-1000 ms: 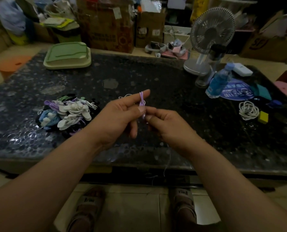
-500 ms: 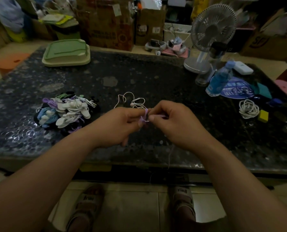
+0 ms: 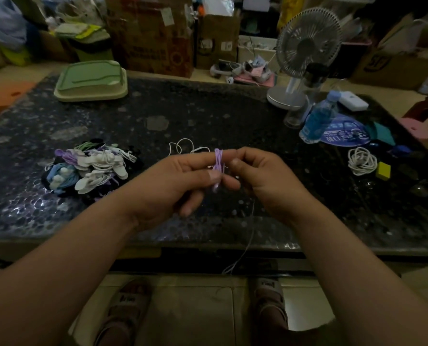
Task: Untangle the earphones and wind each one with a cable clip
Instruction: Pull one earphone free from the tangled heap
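Pinching a lilac bundle of wound earphone cable point(image 3: 219, 161) between thumb and forefinger, the left hand point(image 3: 173, 188) holds it upright in the air over the near part of the dark speckled stone table point(image 3: 208, 108). The right hand point(image 3: 267, 181) meets the bundle from the other side, its thumb and curled forefinger closed narrowly on it. A thin pale cable tail point(image 3: 249, 240) hangs from under the right hand past the table's near edge. On the table just beyond the hands lies 1 loose white earphone point(image 3: 183, 146). Well to the left sits a heap of wound earphones with white clips point(image 3: 93, 168). To the right lie a coiled white cable point(image 3: 361, 161) and, just beside it, a small yellow block point(image 3: 383, 170). Farther back stand a blue plastic water bottle point(image 3: 316, 121) and a grey desk fan point(image 3: 307, 43). A pale green lidded tray point(image 3: 90, 81) rests at the far left.
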A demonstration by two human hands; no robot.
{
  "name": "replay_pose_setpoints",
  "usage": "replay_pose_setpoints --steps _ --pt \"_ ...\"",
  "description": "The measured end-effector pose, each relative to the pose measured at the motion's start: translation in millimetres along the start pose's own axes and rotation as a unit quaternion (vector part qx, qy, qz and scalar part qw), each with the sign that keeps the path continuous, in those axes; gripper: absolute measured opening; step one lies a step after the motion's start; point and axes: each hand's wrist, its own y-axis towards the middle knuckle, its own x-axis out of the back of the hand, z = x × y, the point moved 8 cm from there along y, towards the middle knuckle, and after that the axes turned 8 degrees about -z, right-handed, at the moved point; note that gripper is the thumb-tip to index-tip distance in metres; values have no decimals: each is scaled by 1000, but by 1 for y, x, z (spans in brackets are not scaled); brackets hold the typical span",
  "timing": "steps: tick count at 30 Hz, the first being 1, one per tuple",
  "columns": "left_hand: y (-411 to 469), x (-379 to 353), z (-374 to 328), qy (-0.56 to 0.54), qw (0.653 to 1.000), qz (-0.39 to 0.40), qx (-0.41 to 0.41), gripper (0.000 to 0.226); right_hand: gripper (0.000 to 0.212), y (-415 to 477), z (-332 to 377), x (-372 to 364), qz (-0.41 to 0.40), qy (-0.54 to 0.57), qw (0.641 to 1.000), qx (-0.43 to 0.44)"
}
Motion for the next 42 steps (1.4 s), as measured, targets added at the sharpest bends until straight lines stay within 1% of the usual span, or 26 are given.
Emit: replay_pose_setpoints --steps 3,6,8,10,12,14,17,21,24,26,29,31,33,35,37,39,42 --pt "6 9 5 -44 998 -54 5 40 18 -5 1 -11 -12 -67 997 23" --pt "11 22 6 -56 991 -120 -14 40 20 -10 6 -23 -24 -139 988 67" --pt "14 30 5 -54 985 -159 -28 40 19 -13 7 -32 -1 -156 985 80" --pt "14 35 3 -42 981 -188 -34 41 12 -18 8 -38 17 -173 981 90" --pt "13 36 3 -29 978 -204 -30 41 14 -20 9 -39 8 -179 979 96" --pt "13 35 3 -19 978 -205 -34 43 12 -16 10 -36 -31 -180 978 101" --pt "13 35 3 2 979 -199 -47 43 25 -12 12 -30 -88 -178 973 120" --pt "14 37 3 -9 979 -196 -53 41 32 -12 10 -28 -106 -175 972 117" --pt "14 35 2 -24 982 -179 -52 39 36 -9 9 -24 -122 -158 975 101" --pt "13 35 -1 -12 982 -178 -62 39 37 -8 7 -23 -123 -136 980 78" --pt "12 38 -2 18 973 -213 -85 38 36 -11 5 -31 -98 -112 987 59" --pt "11 37 -4 29 966 -239 -96 38 36 -14 5 -42 -61 -151 984 73" --pt "9 38 -4 36 961 -258 -95 40 30 -17 5 -52 -31 -221 969 110" --pt "10 41 -3 90 958 -253 -101 41 24 -18 11 -47 -38 -266 953 142" --pt "12 40 -2 186 949 -224 -118 41 20 -14 19 -30 -62 -280 947 145" --pt "13 36 3 267 936 -189 -126 39 16 -10 24 -11 -77 -276 949 131" --pt "12 28 8 317 931 -139 -117 33 14 -5 27 -1 -46 -256 958 121"
